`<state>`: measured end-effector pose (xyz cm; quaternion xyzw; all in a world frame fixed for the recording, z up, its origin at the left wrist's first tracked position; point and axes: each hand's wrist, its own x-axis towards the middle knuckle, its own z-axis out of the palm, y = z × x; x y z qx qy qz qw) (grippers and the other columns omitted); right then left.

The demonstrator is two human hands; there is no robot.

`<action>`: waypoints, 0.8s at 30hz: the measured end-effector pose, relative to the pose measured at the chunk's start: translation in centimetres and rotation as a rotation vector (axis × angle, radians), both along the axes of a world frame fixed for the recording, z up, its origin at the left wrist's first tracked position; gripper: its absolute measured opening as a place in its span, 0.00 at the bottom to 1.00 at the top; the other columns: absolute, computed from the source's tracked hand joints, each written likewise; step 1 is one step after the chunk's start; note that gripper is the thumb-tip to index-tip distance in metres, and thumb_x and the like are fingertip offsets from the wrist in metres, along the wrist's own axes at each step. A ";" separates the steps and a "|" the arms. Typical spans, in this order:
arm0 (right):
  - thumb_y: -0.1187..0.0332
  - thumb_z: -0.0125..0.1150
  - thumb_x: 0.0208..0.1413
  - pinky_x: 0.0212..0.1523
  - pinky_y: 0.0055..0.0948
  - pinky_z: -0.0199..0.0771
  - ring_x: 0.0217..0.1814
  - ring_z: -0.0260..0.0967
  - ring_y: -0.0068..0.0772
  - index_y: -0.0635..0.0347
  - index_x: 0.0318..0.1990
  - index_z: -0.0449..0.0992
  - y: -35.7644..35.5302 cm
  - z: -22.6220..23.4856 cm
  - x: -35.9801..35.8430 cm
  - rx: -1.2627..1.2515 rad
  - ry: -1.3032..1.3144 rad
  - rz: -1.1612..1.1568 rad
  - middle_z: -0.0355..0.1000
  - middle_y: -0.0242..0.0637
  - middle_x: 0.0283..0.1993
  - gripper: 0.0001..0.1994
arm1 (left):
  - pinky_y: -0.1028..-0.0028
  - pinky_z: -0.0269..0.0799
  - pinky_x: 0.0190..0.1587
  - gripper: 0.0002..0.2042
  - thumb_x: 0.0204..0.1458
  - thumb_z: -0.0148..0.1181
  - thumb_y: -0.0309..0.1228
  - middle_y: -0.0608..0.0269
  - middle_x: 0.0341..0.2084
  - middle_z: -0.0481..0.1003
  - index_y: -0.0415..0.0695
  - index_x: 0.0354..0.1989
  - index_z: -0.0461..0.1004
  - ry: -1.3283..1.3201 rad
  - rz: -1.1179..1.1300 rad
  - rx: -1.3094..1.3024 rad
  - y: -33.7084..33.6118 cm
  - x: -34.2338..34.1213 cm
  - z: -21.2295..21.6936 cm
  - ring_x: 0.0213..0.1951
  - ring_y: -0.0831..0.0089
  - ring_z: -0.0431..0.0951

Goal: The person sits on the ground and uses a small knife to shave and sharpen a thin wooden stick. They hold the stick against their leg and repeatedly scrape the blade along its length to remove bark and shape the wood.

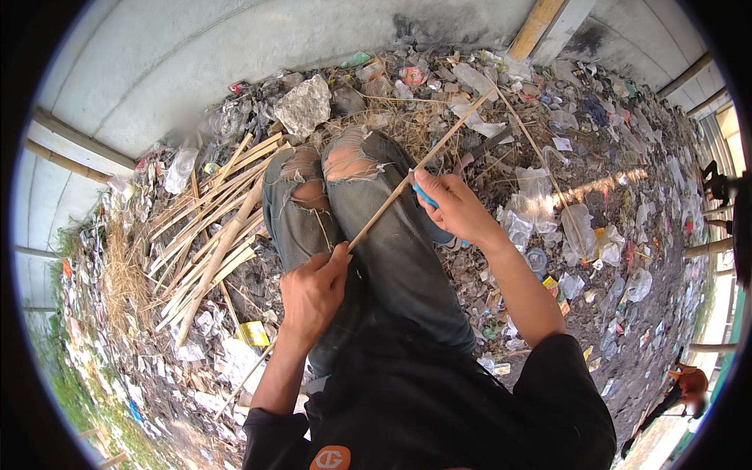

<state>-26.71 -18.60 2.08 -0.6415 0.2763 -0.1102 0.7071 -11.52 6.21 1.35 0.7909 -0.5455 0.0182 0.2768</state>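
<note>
A long, thin bamboo strip (379, 216) slants across my knees, its far end up by the litter near the wall. My left hand (313, 291) is closed round it over my thigh, and its near part trails out below my wrist. In my right hand (453, 205) is a small blue-handled knife (424, 196), held against the strip beyond my knees. Little of the blade shows. From the strip's far end a second thin strip (533, 141) slopes down to the right; whether the two are joined I cannot tell.
Split bamboo strips (205, 229) lie heaped left of my knees, beside dry straw (125, 274). A grey rock (303, 106) sits ahead, near the pale wall (235, 43). Plastic litter (580, 231) covers the ground. Another person (680, 395) is at the far right.
</note>
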 end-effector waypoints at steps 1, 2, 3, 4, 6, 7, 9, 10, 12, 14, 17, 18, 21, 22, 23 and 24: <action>0.37 0.52 0.73 0.17 0.20 0.42 0.16 0.47 0.10 0.55 0.27 0.68 -1.2 0.0 -0.5 0.051 0.011 -0.082 0.54 0.19 0.18 0.31 | 0.61 0.68 0.23 0.10 0.58 0.72 0.29 0.59 0.20 0.73 0.46 0.48 0.86 -0.016 0.000 0.011 -0.1 0.1 0.3 0.19 0.58 0.76; 0.38 0.52 0.73 0.17 0.20 0.41 0.16 0.47 0.10 0.56 0.28 0.69 -1.7 -0.1 -1.0 0.057 0.011 -0.154 0.54 0.18 0.18 0.31 | 0.61 0.68 0.23 0.10 0.58 0.72 0.29 0.59 0.20 0.73 0.46 0.48 0.86 -0.032 0.001 0.022 -0.1 0.1 0.4 0.19 0.58 0.76; 0.38 0.53 0.73 0.17 0.19 0.41 0.16 0.46 0.09 0.56 0.29 0.69 -1.8 -0.2 -1.3 0.063 0.010 -0.226 0.53 0.18 0.18 0.30 | 0.61 0.68 0.23 0.10 0.58 0.73 0.30 0.59 0.20 0.73 0.47 0.47 0.86 -0.039 0.004 0.015 0.2 0.0 0.2 0.19 0.58 0.76; 0.40 0.55 0.73 0.17 0.19 0.41 0.16 0.46 0.09 0.56 0.30 0.70 -2.0 -0.3 -1.3 0.017 -0.002 -0.254 0.53 0.17 0.18 0.28 | 0.61 0.69 0.23 0.10 0.57 0.73 0.30 0.60 0.19 0.72 0.48 0.47 0.86 -0.049 0.003 0.004 0.3 0.0 -0.1 0.19 0.59 0.76; 0.43 0.59 0.72 0.17 0.20 0.41 0.15 0.46 0.08 0.56 0.32 0.71 -2.4 -0.8 -1.2 -0.074 -0.027 -0.308 0.54 0.16 0.18 0.25 | 0.62 0.69 0.23 0.10 0.57 0.73 0.30 0.60 0.19 0.72 0.49 0.47 0.86 -0.076 0.008 -0.009 0.2 0.1 -0.3 0.19 0.59 0.76; 0.46 0.62 0.71 0.17 0.20 0.42 0.16 0.47 0.09 0.57 0.33 0.73 -2.4 -1.2 -1.1 -0.116 -0.037 -0.334 0.54 0.16 0.18 0.23 | 0.62 0.69 0.23 0.10 0.57 0.73 0.30 0.61 0.19 0.72 0.49 0.47 0.87 -0.090 0.013 -0.008 0.1 -0.1 -0.2 0.19 0.60 0.76; 0.50 0.67 0.69 0.19 0.21 0.45 0.16 0.48 0.10 0.57 0.34 0.77 -2.3 -1.8 -0.3 -0.199 -0.056 -0.386 0.56 0.15 0.19 0.20 | 0.62 0.69 0.23 0.11 0.56 0.74 0.30 0.62 0.19 0.71 0.50 0.47 0.87 -0.121 0.024 -0.002 0.2 -0.2 -0.3 0.19 0.60 0.76; 0.53 0.69 0.67 0.19 0.21 0.45 0.16 0.48 0.10 0.58 0.36 0.78 -2.1 -1.8 0.0 -0.158 -0.073 -0.378 0.56 0.15 0.19 0.17 | 0.62 0.69 0.23 0.11 0.56 0.74 0.31 0.62 0.19 0.71 0.50 0.47 0.87 -0.137 0.029 0.003 0.3 -0.2 -0.4 0.20 0.61 0.76; 0.59 0.73 0.65 0.18 0.21 0.44 0.16 0.48 0.09 0.58 0.40 0.81 -1.7 -1.8 0.5 -0.075 -0.107 -0.363 0.57 0.14 0.19 0.12 | 0.62 0.70 0.23 0.11 0.56 0.74 0.32 0.62 0.19 0.71 0.51 0.48 0.87 -0.147 0.028 -0.002 0.6 -0.1 -0.6 0.19 0.61 0.76; 0.61 0.74 0.64 0.18 0.21 0.43 0.16 0.49 0.08 0.59 0.43 0.82 -1.7 -2.1 0.6 0.099 -0.166 -0.337 0.58 0.14 0.19 0.11 | 0.63 0.70 0.22 0.12 0.58 0.72 0.33 0.64 0.20 0.71 0.52 0.50 0.86 -0.138 0.016 -0.021 0.8 0.1 -0.6 0.18 0.61 0.75; 0.63 0.74 0.64 0.18 0.20 0.42 0.16 0.49 0.08 0.59 0.44 0.82 -1.7 -2.2 0.8 0.189 -0.212 -0.324 0.58 0.14 0.19 0.10 | 0.64 0.71 0.24 0.13 0.61 0.70 0.33 0.62 0.22 0.74 0.46 0.52 0.85 0.111 0.051 -0.021 1.1 0.5 -0.3 0.19 0.60 0.77; 0.64 0.73 0.64 0.18 0.20 0.42 0.16 0.49 0.07 0.59 0.44 0.82 -1.7 -2.1 0.8 0.191 -0.219 -0.325 0.59 0.14 0.19 0.10 | 0.64 0.71 0.25 0.13 0.62 0.68 0.34 0.62 0.23 0.75 0.45 0.52 0.85 0.138 0.060 -0.017 1.0 0.8 0.0 0.19 0.60 0.77; 0.65 0.73 0.64 0.18 0.20 0.42 0.16 0.49 0.07 0.59 0.44 0.82 -1.5 -1.9 0.9 0.167 -0.233 -0.334 0.59 0.14 0.20 0.09 | 0.63 0.73 0.29 0.15 0.64 0.66 0.37 0.59 0.28 0.79 0.41 0.53 0.84 0.188 0.051 0.033 0.6 1.3 1.3 0.22 0.60 0.79; 0.65 0.72 0.65 0.17 0.20 0.43 0.16 0.49 0.08 0.59 0.44 0.82 -1.4 -1.8 0.9 0.147 -0.233 -0.335 0.58 0.14 0.19 0.09 | 0.62 0.74 0.31 0.16 0.64 0.66 0.38 0.58 0.32 0.80 0.41 0.53 0.84 0.181 0.029 0.079 0.5 1.2 1.8 0.25 0.60 0.80; 0.65 0.70 0.66 0.17 0.19 0.43 0.16 0.48 0.08 0.60 0.45 0.81 -1.4 -1.7 0.9 0.127 -0.232 -0.337 0.58 0.15 0.19 0.08 | 0.61 0.76 0.34 0.16 0.64 0.65 0.39 0.56 0.35 0.81 0.41 0.54 0.84 0.173 0.007 0.125 0.3 1.1 2.1 0.27 0.59 0.81; 0.65 0.69 0.67 0.17 0.19 0.43 0.15 0.48 0.08 0.60 0.45 0.81 -1.4 -1.7 0.9 0.107 -0.232 -0.338 0.58 0.15 0.19 0.08 | 0.61 0.76 0.39 0.18 0.63 0.66 0.40 0.55 0.41 0.81 0.42 0.55 0.83 0.125 -0.060 0.102 0.2 1.1 2.1 0.34 0.58 0.82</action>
